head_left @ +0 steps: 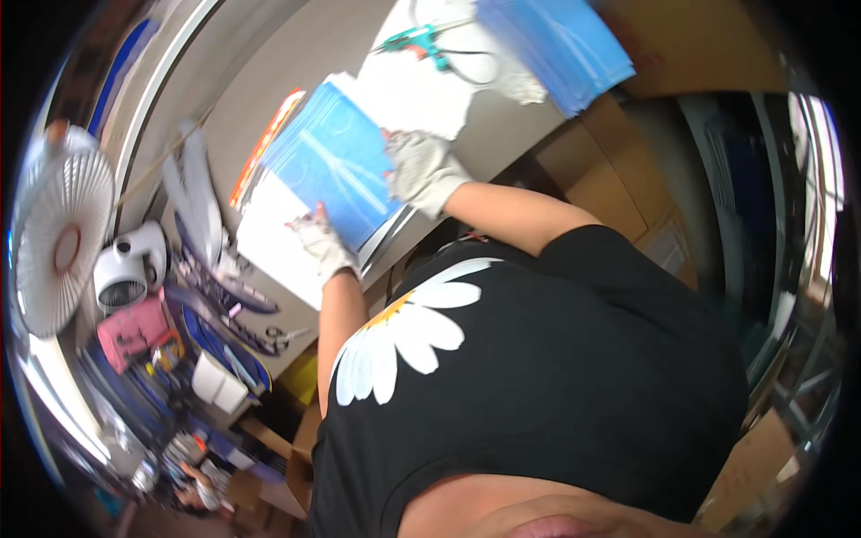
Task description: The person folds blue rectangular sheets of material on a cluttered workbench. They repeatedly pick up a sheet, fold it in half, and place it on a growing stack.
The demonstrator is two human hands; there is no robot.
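Observation:
A blue sheet with white crease-like lines [336, 161] lies on top of a pile of blue and white sheets in front of me. My right hand [421, 170], in a pale glove with bare fingertips, grips the pile's right edge. At the near left edge is my left hand [325, 244], gloved the same way, its fingers apart against the blue sheet and the white sheet [273, 233] beside it. A bright orange-red strip [266, 148] runs along the pile's far left side.
A green glue gun [426, 43] with a dark cord rests on white material at the table's far side. Another stack of blue sheets [560, 54] is at the upper right. Cardboard boxes [601, 170] stand to the right. Leftward are a white fan [67, 242] and a pink box [139, 332].

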